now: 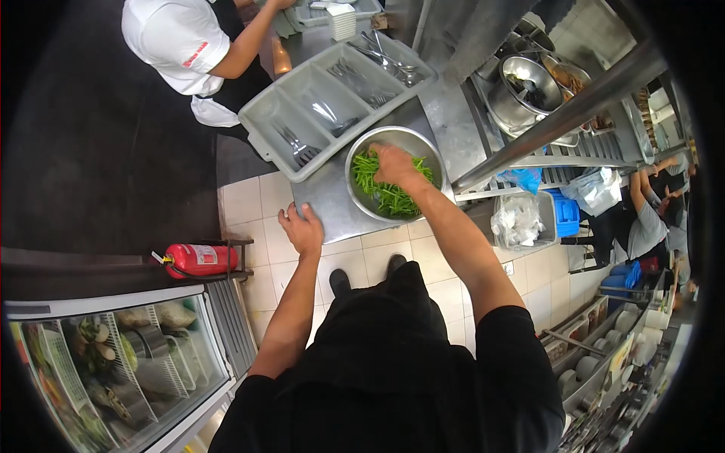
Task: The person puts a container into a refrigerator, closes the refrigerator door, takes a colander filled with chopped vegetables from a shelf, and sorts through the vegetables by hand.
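Observation:
Cut green vegetables (394, 198) lie in a round metal bowl (436, 155) on the steel table (336, 219). My right hand (394, 164) reaches into the bowl from the right, its fingers bent down at the greens; the fingertips and anything between them are hidden. At the table's left front corner is my left hand (302, 229), its thumb and fingers apart, holding nothing. Just behind the bowl, a grey divided tray (302, 175) holds forks (297, 143) and other cutlery (385, 60) in its compartments.
A co-worker in a white shirt (177, 38) stands beyond the tray. A metal post (559, 113) slants across the right, near pots (521, 90) and a bin (555, 219). A red extinguisher (200, 259) and glass-fronted fridge (121, 362) are at left.

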`<state>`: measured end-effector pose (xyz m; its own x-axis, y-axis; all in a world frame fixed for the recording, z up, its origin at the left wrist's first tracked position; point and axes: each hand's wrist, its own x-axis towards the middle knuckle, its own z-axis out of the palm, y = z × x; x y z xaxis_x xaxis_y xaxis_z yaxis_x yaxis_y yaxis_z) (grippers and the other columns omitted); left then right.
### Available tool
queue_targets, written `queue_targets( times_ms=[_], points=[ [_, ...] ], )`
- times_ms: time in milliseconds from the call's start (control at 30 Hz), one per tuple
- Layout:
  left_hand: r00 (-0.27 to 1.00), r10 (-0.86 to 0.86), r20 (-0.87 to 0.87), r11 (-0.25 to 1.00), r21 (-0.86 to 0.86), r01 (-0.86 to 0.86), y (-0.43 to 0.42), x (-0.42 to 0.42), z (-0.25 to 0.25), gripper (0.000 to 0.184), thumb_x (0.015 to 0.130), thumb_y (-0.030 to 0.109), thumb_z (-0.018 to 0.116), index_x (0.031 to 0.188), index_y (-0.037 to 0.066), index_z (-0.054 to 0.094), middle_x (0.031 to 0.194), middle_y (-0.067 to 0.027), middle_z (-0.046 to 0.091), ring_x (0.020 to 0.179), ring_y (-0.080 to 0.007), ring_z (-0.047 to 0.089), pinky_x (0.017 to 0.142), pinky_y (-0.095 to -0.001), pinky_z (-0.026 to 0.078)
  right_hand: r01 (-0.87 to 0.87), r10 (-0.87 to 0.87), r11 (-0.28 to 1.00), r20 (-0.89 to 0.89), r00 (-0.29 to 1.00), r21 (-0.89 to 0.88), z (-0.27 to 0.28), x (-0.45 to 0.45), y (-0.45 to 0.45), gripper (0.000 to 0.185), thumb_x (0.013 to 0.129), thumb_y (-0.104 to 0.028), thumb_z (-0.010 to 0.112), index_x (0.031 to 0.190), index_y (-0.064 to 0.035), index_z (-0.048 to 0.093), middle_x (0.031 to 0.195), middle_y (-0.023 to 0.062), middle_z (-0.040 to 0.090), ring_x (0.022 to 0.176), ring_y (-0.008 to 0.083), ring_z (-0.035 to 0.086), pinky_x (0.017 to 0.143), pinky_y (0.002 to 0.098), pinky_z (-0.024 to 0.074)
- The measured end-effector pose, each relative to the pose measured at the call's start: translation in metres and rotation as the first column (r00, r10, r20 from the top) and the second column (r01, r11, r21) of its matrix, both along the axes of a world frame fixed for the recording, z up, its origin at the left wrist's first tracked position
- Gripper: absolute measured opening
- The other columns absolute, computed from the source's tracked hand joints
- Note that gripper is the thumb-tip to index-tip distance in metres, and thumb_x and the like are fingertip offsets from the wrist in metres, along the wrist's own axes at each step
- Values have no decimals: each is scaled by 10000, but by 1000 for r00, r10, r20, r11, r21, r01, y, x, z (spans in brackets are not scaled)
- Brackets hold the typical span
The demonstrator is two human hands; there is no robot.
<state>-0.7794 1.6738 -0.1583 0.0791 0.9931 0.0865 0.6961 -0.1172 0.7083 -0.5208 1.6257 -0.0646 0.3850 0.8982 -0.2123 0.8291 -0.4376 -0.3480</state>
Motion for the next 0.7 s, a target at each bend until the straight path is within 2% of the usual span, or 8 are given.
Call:
queue_targets(
  times_ms=[67, 133, 333, 400, 433, 533, 567, 700],
  points=[
    [1000, 6, 0, 1000, -11, -6, 0, -1, 0, 504, 947, 369, 471, 1292, 2, 486, 1416, -307, 304, 1256, -470, 398, 1036, -507, 356, -36, 37, 999, -44, 998, 35, 7, 10, -2, 582, 614, -167, 801, 1150, -146, 577, 1132, 144, 639, 1079, 336, 600, 876, 470, 510],
    [1000, 6, 4, 999, -35, -6, -1, 0, 3, 502, 949, 372, 467, 1293, 7, 485, 1419, -305, 297, 1257, -469, 397, 1038, -506, 355, -109, 136, 973, -126, 983, 201, 29, 19, -12, 516, 601, -109, 778, 1083, -132, 597, 897, 175, 656, 873, 365, 631, 798, 422, 501],
    [1000, 13, -10, 999, -30, -13, 0, 0, 0, 504, 947, 375, 472, 1299, 14, 482, 1422, -306, 294, 1250, -470, 406, 1034, -504, 359, -286, 325, 943, -296, 898, 169, 53, 45, -49, 622, 579, -69, 796, 1160, -117, 579, 1191, 166, 591, 1119, 324, 559, 926, 394, 462],
    [1000, 13, -14, 999, -30, -13, 1, 1, 0, 507, 946, 375, 473, 1302, 14, 479, 1422, -307, 296, 1248, -472, 406, 1034, -503, 359, -317, 331, 941, -144, 933, 116, 46, 39, -71, 852, 553, -100, 832, 1327, -181, 486, 1369, 185, 461, 1268, 355, 457, 1027, 399, 426],
    [1000, 6, -19, 1000, -29, -6, 0, 0, 0, 510, 945, 375, 475, 1306, 14, 476, 1422, -307, 298, 1247, -473, 407, 1034, -502, 360, -273, 270, 958, -48, 962, -89, 39, 30, -75, 1041, 531, -121, 849, 1437, -246, 352, 1474, 210, 315, 1353, 393, 346, 1091, 411, 380],
    [1000, 7, -19, 1000, -18, -7, 0, 2, 2, 512, 945, 371, 476, 1306, 8, 475, 1417, -312, 302, 1247, -476, 406, 1036, -500, 359, -207, 218, 973, 117, 969, -103, 33, 4, -78, 1082, 516, -124, 856, 1449, -263, 325, 1470, 230, 304, 1353, 416, 326, 1086, 437, 372],
    [1000, 1, -19, 1000, -13, -2, 0, 2, 3, 512, 945, 371, 476, 1306, 8, 475, 1417, -312, 302, 1247, -476, 406, 1036, -500, 359, -196, 193, 981, 178, 965, -2, 17, 7, -77, 1008, 546, -81, 826, 1421, -270, 365, 1417, 232, 374, 1258, 418, 449, 1012, 444, 440],
    [1000, -12, -7, 1000, -14, 12, -2, 0, 4, 514, 943, 364, 476, 1300, -7, 478, 1408, -324, 305, 1250, -477, 401, 1036, -503, 357, -168, 167, 986, 125, 978, -4, 4, 26, -63, 917, 581, -18, 773, 1386, -260, 405, 1332, 222, 462, 1103, 406, 569, 899, 443, 505]
  ],
)
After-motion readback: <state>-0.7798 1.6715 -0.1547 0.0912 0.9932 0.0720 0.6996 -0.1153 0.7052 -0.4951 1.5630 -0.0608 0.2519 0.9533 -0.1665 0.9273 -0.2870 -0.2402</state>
